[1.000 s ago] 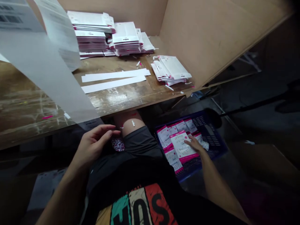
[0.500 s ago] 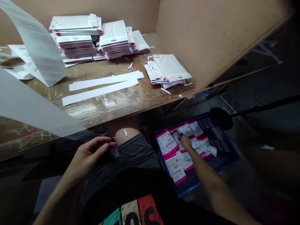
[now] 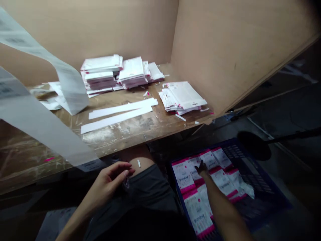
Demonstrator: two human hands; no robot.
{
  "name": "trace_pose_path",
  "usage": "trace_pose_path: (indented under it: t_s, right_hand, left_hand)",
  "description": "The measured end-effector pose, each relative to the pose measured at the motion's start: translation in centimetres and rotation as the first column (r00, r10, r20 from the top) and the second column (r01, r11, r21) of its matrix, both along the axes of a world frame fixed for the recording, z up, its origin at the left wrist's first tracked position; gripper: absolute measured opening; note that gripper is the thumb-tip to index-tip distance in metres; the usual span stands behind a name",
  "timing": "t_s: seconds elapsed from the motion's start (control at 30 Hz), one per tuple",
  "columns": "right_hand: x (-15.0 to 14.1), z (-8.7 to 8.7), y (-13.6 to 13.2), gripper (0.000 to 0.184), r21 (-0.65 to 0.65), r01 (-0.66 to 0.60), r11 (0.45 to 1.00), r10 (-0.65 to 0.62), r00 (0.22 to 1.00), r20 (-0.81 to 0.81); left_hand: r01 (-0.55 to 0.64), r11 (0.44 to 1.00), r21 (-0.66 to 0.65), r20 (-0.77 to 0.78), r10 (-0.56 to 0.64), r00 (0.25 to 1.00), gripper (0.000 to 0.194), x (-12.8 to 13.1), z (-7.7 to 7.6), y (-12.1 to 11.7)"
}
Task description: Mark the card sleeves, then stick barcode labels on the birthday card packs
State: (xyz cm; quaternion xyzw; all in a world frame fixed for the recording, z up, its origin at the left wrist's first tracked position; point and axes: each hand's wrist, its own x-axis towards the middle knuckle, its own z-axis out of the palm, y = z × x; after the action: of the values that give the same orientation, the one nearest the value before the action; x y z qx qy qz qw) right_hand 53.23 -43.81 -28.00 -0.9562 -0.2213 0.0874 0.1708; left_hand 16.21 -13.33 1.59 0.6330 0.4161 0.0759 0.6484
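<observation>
My right hand (image 3: 201,168) reaches down into a blue plastic basket (image 3: 265,197), its fingers spread over one of the white and pink printed packets (image 3: 193,171). The fingertips look close to or touching that packet; nothing is lifted. Several similar packets lie in overlapping rows, such as a packet (image 3: 183,175) at the left and one (image 3: 198,214) nearer me. Beside my knee, my left hand (image 3: 114,179) hovers with loosely curled fingers and the thumb apart from them. I see nothing held in it. A small white scrap (image 3: 139,163) sticks to my knee.
On the wooden table (image 3: 120,134) lie two white strips (image 3: 117,119), stacks of white packets (image 3: 100,80) at the back, and a smaller pile (image 3: 185,95) at the right. A long label strip (image 3: 45,130) hangs at the left. Cardboard walls (image 3: 213,50) enclose the tabletop.
The view has tilted upward, so table and basket appear lower. My right hand's fingers have spread apart over the packets. My left hand stays by the knee.
</observation>
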Motion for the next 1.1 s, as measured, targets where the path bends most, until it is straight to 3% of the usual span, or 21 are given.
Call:
trace_pose_path:
  t_s: [0.07,0.13,0.2,0.23,0.27,0.33,0.43,0.53,0.63,0.73,0.87,1.1]
  right_hand:
    - [0.1,1.9,1.7,0.047,0.134,0.092,0.987,-0.111,0.984,0.139]
    - [0.9,5.5,3.7,0.049,0.281,0.154,0.947,-0.230,0.938,0.261]
    - [2.2,10.9,6.4,0.041,0.499,0.036,0.866,-0.277,0.866,0.418]
    - [2.9,13.9,8.0,0.036,0.569,-0.139,0.811,-0.222,0.825,0.519]
    - [3.5,17.1,9.8,0.034,0.557,-0.306,0.772,-0.132,0.780,0.611]
    - [4.5,22.8,13.7,0.039,0.416,-0.535,0.736,0.078,0.676,0.732]
    - [5.4,28.4,19.2,0.044,0.134,-0.675,0.726,0.357,0.536,0.765]
    - [6.2,30.5,22.7,0.047,-0.100,-0.704,0.704,0.551,0.452,0.701]
    - [6.8,31.1,24.2,0.041,-0.287,-0.691,0.663,0.698,0.433,0.570]
    - [6.8,31.6,24.5,0.036,-0.413,-0.643,0.645,0.753,0.443,0.486]
    - [5.8,32.6,25.0,0.045,-0.500,-0.581,0.642,0.767,0.470,0.437]
    - [5.1,34.6,26.2,0.039,-0.682,-0.581,0.445,0.885,0.404,0.233]
  left_hand:
    - [0.009,1.000,0.016,0.021,-0.010,1.000,0.040,-0.2,0.2,0.3]
    - [0.012,1.000,0.022,0.042,-0.013,0.999,0.038,-0.3,0.4,0.7]
    - [0.009,1.000,0.026,0.067,-0.011,0.998,0.038,0.1,0.9,1.1]
    - [0.011,1.000,0.030,0.085,-0.013,0.996,0.038,0.5,1.2,1.2]
    - [0.015,0.999,0.039,0.110,-0.019,0.994,0.038,1.0,1.6,1.1]
    - [0.037,0.997,0.063,0.165,-0.047,0.985,0.038,2.0,2.4,0.7]
    - [0.104,0.990,0.096,0.213,-0.122,0.969,0.036,2.8,3.7,-0.5]
    - [0.174,0.981,0.091,0.227,-0.190,0.955,0.036,1.9,4.1,-1.4]
    - [0.153,0.986,0.064,0.255,-0.164,0.953,0.039,-0.1,2.9,-1.4]
    - [0.099,0.994,0.037,0.283,-0.106,0.953,0.040,-2.0,1.3,-1.0]
    - [0.057,0.998,-0.004,0.305,-0.053,0.951,0.041,-3.4,0.4,-0.8]
    - [0.090,0.996,-0.008,0.311,-0.083,0.947,0.041,-3.6,0.7,-0.9]
